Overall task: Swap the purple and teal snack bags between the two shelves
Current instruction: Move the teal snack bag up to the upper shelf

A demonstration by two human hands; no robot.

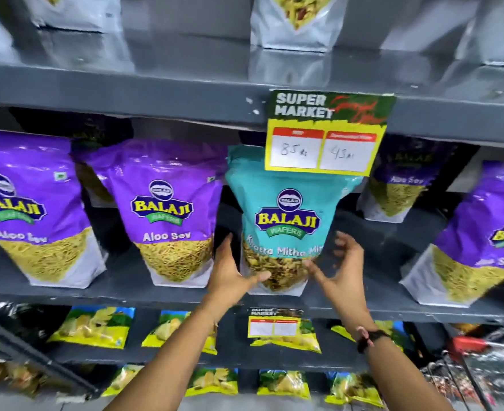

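The teal bag (286, 221) stood upright on the middle shelf (126, 287), near its front edge, with a brown mixed snack showing through its lower window. Your left hand (230, 269) lay against its lower left side, thumb across the front. Your right hand (341, 271) was just beside the lower right corner with fingers spread, gripping nothing; contact could not be told from the blur. A price card (328, 133) hung from the shelf edge above and covered the bag's top right.

Purple bags: two at left (31, 209) (167, 212), one at far right (479, 241), a fourth set back in shadow (399, 185), and parts of others behind the left pair. Each showed thin yellow strands. Narrow gaps flanked the teal bag; the wider one was on the right.

Above: silver pouches (295, 22), count unclear. Below: two rows of yellow-green packets (96, 327), about four in each row, and a smaller price card (274, 323).
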